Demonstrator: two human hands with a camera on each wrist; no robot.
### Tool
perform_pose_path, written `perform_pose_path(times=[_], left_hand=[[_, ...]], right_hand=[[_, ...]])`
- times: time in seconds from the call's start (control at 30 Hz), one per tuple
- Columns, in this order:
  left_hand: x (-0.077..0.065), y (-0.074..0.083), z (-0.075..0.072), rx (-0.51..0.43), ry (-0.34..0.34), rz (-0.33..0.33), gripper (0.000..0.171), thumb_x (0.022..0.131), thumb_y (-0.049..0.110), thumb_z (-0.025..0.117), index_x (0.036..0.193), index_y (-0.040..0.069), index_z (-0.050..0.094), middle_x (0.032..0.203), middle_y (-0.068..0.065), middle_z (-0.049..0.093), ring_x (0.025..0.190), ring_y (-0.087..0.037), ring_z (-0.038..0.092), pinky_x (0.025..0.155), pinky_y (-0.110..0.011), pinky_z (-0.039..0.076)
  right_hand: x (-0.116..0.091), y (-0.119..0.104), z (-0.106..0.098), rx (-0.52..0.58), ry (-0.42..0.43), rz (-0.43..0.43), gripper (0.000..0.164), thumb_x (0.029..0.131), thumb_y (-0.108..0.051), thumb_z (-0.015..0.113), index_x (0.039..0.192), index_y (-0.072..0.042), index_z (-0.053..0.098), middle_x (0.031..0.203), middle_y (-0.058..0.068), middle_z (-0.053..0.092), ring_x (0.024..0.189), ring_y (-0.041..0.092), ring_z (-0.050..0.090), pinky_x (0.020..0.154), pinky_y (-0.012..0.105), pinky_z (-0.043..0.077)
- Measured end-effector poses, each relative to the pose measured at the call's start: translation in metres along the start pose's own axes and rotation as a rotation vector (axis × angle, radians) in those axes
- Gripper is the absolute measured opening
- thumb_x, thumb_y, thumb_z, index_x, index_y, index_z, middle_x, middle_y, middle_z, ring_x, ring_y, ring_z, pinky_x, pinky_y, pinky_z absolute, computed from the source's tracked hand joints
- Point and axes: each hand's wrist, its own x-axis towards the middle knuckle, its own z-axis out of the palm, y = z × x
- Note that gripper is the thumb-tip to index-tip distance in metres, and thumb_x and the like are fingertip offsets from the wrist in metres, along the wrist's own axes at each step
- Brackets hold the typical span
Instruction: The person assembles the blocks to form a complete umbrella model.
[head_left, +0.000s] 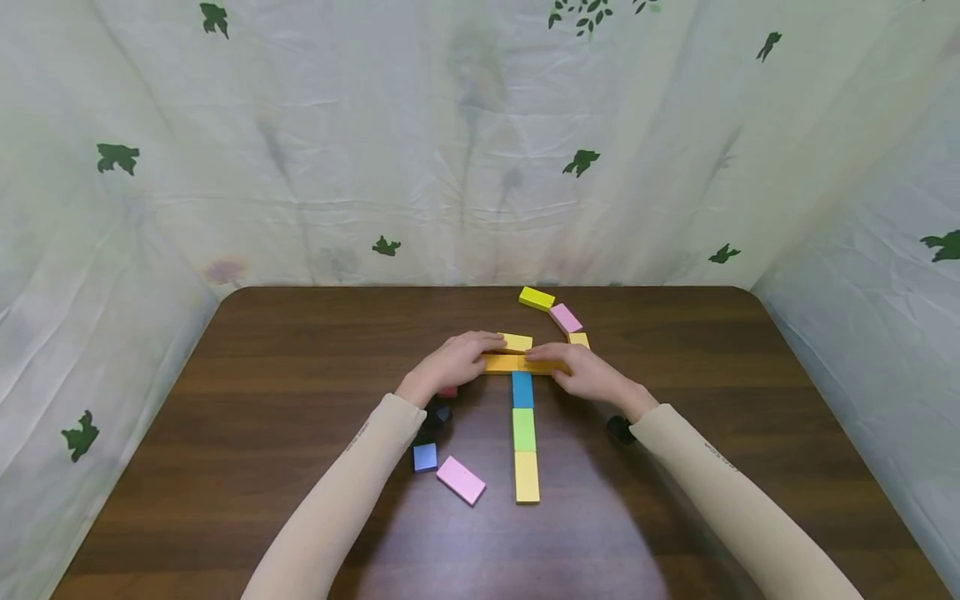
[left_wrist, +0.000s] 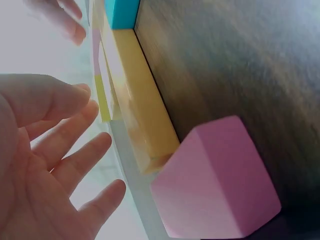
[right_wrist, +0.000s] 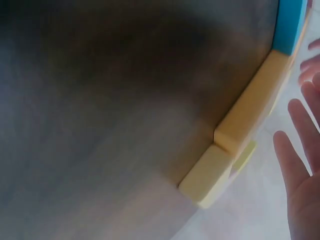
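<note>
In the head view my left hand (head_left: 459,358) is over the left end of an orange block (head_left: 501,363), beside a pale yellow block (head_left: 516,342) behind it. My right hand (head_left: 581,371) is above a second orange block (head_left: 542,366), which lies end to end with the first. Both wrist views show relaxed, spread fingers with nothing between them: the left fingers (left_wrist: 82,170) and the right fingers (right_wrist: 295,160) stand off from the blocks. A blue block (head_left: 522,390) meets the orange row at its middle, followed by a green block (head_left: 524,430) and a yellow block (head_left: 527,477).
Beyond the right hand lie a light orange block (head_left: 578,340), a pink block (head_left: 566,318) and a bright yellow block (head_left: 536,299) in a curve. Nearer the left forearm are a pink block (head_left: 461,480), a blue block (head_left: 425,457) and a partly hidden reddish-pink block (left_wrist: 220,185).
</note>
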Motion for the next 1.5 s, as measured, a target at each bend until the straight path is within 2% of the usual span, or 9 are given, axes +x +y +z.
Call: perform_pose_path(times=[0.3, 0.43, 0.57, 0.73, 0.9, 1.0, 1.2, 1.3, 1.5], left_hand=[[0.009, -0.007, -0.004, -0.024, -0.033, 0.04, 0.042, 0.093, -0.001, 0.047, 0.134, 0.002, 0.055, 0.141, -0.012, 0.048, 0.13, -0.028, 0.042, 0.107, -0.04, 0.031], [0.013, -0.008, -0.004, 0.016, -0.087, 0.048, 0.043, 0.093, 0.001, 0.047, 0.136, 0.006, 0.054, 0.143, -0.01, 0.046, 0.134, -0.032, 0.036, 0.109, -0.043, 0.027], [0.013, -0.009, -0.005, 0.064, -0.123, 0.019, 0.044, 0.094, 0.004, 0.048, 0.138, 0.007, 0.052, 0.146, -0.009, 0.043, 0.136, -0.033, 0.033, 0.109, -0.047, 0.026], [0.011, -0.01, -0.005, 0.114, -0.088, -0.024, 0.043, 0.094, 0.006, 0.051, 0.136, 0.008, 0.054, 0.144, -0.008, 0.045, 0.133, -0.03, 0.036, 0.105, -0.051, 0.031], [0.012, -0.011, -0.005, 0.095, -0.055, -0.064, 0.04, 0.094, 0.008, 0.053, 0.133, 0.01, 0.058, 0.142, -0.009, 0.047, 0.13, -0.029, 0.039, 0.104, -0.051, 0.032], [0.015, -0.012, -0.006, 0.069, -0.052, -0.053, 0.039, 0.094, 0.007, 0.053, 0.133, 0.01, 0.059, 0.143, -0.009, 0.046, 0.131, -0.029, 0.04, 0.106, -0.048, 0.032], [0.024, -0.017, -0.009, 0.077, -0.076, 0.021, 0.038, 0.094, 0.002, 0.052, 0.131, 0.007, 0.06, 0.141, -0.012, 0.048, 0.13, -0.028, 0.042, 0.107, -0.04, 0.031], [0.028, -0.018, -0.01, 0.08, -0.081, 0.031, 0.036, 0.093, 0.001, 0.053, 0.128, 0.006, 0.062, 0.137, -0.013, 0.052, 0.127, -0.028, 0.045, 0.107, -0.038, 0.032], [0.037, -0.019, -0.009, 0.09, -0.041, 0.029, 0.033, 0.09, 0.0, 0.059, 0.122, 0.006, 0.066, 0.125, -0.011, 0.058, 0.118, -0.025, 0.053, 0.101, -0.035, 0.039]], right_hand=[[-0.002, -0.006, 0.009, -0.025, -0.07, -0.06, 0.046, 0.087, 0.009, 0.047, 0.13, -0.003, 0.06, 0.134, 0.011, 0.055, 0.129, 0.027, 0.045, 0.103, 0.044, 0.037], [-0.003, -0.005, 0.012, -0.043, -0.1, -0.069, 0.047, 0.086, 0.009, 0.046, 0.13, -0.003, 0.059, 0.135, 0.01, 0.055, 0.13, 0.026, 0.043, 0.104, 0.044, 0.035], [-0.004, -0.007, 0.012, -0.057, -0.101, -0.082, 0.047, 0.086, 0.01, 0.047, 0.13, -0.003, 0.059, 0.135, 0.011, 0.054, 0.13, 0.027, 0.043, 0.103, 0.045, 0.036], [-0.004, -0.007, 0.013, -0.075, -0.099, -0.097, 0.047, 0.086, 0.01, 0.048, 0.13, -0.002, 0.059, 0.134, 0.012, 0.055, 0.129, 0.027, 0.045, 0.103, 0.044, 0.036], [-0.005, -0.006, 0.012, -0.077, -0.102, -0.108, 0.047, 0.086, 0.01, 0.048, 0.131, -0.001, 0.058, 0.134, 0.012, 0.055, 0.128, 0.028, 0.045, 0.103, 0.044, 0.036], [-0.005, -0.005, 0.012, -0.074, -0.109, -0.106, 0.047, 0.087, 0.011, 0.047, 0.131, -0.001, 0.058, 0.135, 0.012, 0.054, 0.129, 0.027, 0.045, 0.103, 0.044, 0.037], [-0.004, -0.004, 0.011, -0.082, -0.121, -0.103, 0.047, 0.087, 0.01, 0.048, 0.132, -0.001, 0.057, 0.135, 0.011, 0.054, 0.129, 0.028, 0.045, 0.102, 0.045, 0.037], [-0.004, -0.004, 0.011, -0.093, -0.124, -0.101, 0.047, 0.087, 0.01, 0.049, 0.132, -0.002, 0.057, 0.135, 0.011, 0.054, 0.129, 0.028, 0.045, 0.102, 0.045, 0.038], [-0.005, -0.005, 0.012, -0.097, -0.126, -0.082, 0.047, 0.087, 0.01, 0.05, 0.132, -0.003, 0.057, 0.135, 0.01, 0.054, 0.129, 0.026, 0.044, 0.102, 0.044, 0.037]])
